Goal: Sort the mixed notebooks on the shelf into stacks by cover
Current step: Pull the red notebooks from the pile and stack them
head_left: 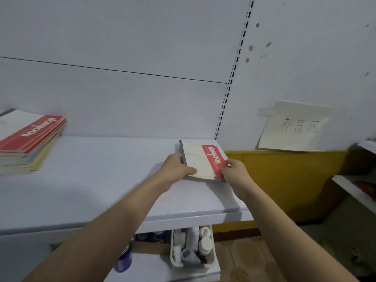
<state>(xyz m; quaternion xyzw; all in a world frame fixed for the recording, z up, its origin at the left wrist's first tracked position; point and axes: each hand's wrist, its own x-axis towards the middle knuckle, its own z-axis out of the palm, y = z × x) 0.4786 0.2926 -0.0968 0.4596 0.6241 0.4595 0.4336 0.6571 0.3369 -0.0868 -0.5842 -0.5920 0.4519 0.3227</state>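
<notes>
Head view: at about 3 o'clock on the smooth white shelf (101, 180), both hands grip a flat cream-and-red notebook (200, 159), left hand (177, 167) on its grey spine, right hand (234, 173) pinching the red band. A fanned notebook stack (28, 143) lies at 9 o'clock.

A cream notebook (200, 159) with a red band reading "Notebook" and a grey spine lies flat at the right end of the white shelf (101, 180), close to the back wall. Far off at the left end sits a stack of notebooks (28, 143), red-and-white covers on top, pale yellow and blue ones beneath, edges slightly fanned.
</notes>
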